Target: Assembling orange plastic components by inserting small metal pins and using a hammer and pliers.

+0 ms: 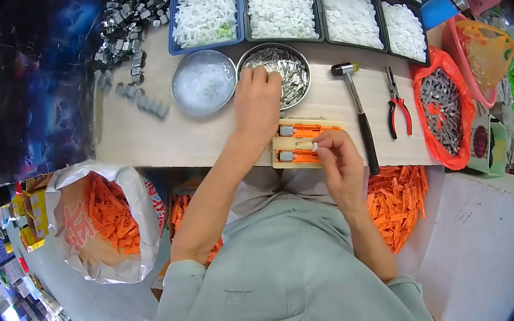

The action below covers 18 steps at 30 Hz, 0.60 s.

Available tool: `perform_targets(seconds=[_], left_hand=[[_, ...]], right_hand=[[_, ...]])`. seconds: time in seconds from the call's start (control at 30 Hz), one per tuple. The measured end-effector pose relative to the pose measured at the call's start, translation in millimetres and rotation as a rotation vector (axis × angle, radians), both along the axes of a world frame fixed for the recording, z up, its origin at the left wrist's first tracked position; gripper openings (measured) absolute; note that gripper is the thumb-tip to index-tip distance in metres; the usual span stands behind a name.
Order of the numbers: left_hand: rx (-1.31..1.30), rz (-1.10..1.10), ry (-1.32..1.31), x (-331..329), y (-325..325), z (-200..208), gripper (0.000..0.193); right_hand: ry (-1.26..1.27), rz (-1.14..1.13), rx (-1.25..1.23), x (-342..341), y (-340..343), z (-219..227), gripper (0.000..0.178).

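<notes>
Orange strips sit in two slots of the wooden jig at the near tabletop edge. Left hand reaches far, fingers curled down into the steel bowl of metal clips. Right hand hovers over the jig, fingers pinching a small white part. Hammer and pliers lie right of the jig.

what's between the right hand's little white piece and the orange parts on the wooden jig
Nothing visible. The right hand pinches a small white piece directly over the wooden jig, between its two orange parts, with no object in the gap.
</notes>
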<state>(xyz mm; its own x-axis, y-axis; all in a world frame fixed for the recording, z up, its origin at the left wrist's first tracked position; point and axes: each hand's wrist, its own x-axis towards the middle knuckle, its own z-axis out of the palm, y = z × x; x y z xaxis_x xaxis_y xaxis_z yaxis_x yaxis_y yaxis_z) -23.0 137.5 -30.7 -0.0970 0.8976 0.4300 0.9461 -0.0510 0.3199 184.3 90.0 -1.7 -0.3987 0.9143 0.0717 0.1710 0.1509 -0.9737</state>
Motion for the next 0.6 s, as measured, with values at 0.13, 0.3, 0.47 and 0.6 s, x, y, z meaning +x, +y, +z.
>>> perform_targets(seconds=[0.13,0.3,0.47,0.6], left_hand=[[-0.027,-0.012,-0.032,-5,8,-4,0.014],[0.139,-0.109,-0.177,-7,6,2,0.014],[-0.058,-0.047,-0.782,11,-24,26,0.006],[-0.313,-0.022,-1.433,27,-60,42,0.013]], right_hand=[[0.039,-0.012,-0.042,-1,2,3,0.007],[0.134,-0.064,-0.217,-7,17,3,0.011],[0.36,-0.09,-0.42,-17,27,3,0.016],[0.456,-0.078,-0.538,-18,20,2,0.016]])
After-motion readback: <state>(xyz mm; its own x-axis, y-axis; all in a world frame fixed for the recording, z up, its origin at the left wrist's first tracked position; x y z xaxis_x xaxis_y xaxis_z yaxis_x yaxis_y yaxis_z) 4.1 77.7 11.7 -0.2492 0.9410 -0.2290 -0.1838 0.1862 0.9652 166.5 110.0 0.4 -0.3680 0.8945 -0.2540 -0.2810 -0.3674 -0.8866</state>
